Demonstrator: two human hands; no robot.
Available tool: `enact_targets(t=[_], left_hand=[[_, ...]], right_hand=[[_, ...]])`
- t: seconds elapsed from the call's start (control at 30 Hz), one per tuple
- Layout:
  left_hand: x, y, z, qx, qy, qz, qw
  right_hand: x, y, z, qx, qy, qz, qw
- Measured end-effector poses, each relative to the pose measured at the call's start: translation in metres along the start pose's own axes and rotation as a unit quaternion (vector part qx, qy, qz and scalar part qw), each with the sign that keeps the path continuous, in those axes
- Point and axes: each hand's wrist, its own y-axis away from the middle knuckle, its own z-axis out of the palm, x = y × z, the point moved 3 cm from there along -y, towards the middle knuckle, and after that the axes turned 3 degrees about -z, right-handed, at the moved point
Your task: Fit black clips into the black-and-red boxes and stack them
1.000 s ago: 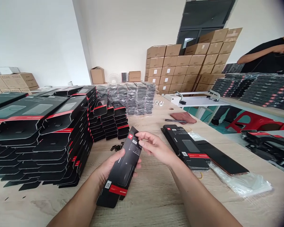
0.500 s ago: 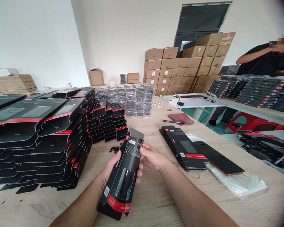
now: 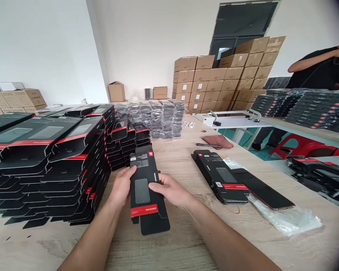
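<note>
A tall stack [image 3: 59,150] of black boxes fills the left of the table [image 3: 172,248]; a pile [image 3: 214,173] of flat ones lies toward the right edge. Between them is the held box [image 3: 144,174], which has swung round and lost its bulge, so I judge it turned over, its near end unclosed. The left hand [image 3: 121,185] pinches its left edge; the right hand [image 3: 171,188] grips the right edge, thumb on the face. It carries a red band [image 3: 144,210], a red mark [image 3: 150,153] and a white label [image 3: 133,159], all unreadably small.
</note>
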Motion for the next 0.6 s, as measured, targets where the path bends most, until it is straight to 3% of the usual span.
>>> enact_targets(t=[0.1, 0.27, 0.43, 0.6], left_hand=[[0.004, -0.003, -0.007, 0.014, -0.035, 0.018, 0.999], [-0.003, 0.001, 0.001, 0.001, -0.181, 0.029, 0.983], [-0.005, 0.002, 0.006, -0.007, -0.2, 0.046, 0.979], [-0.003, 0.0, 0.008, -0.026, -0.167, 0.124, 0.978]], right_hand=[[0.007, 0.0, -0.001, -0.007, 0.07, 0.046, 0.996], [0.005, -0.006, -0.03, 0.155, 0.109, -0.05, 0.981], [0.004, -0.007, -0.032, 0.122, 0.07, -0.04, 0.989], [-0.001, -0.005, -0.023, 0.098, 0.026, -0.037, 0.994]])
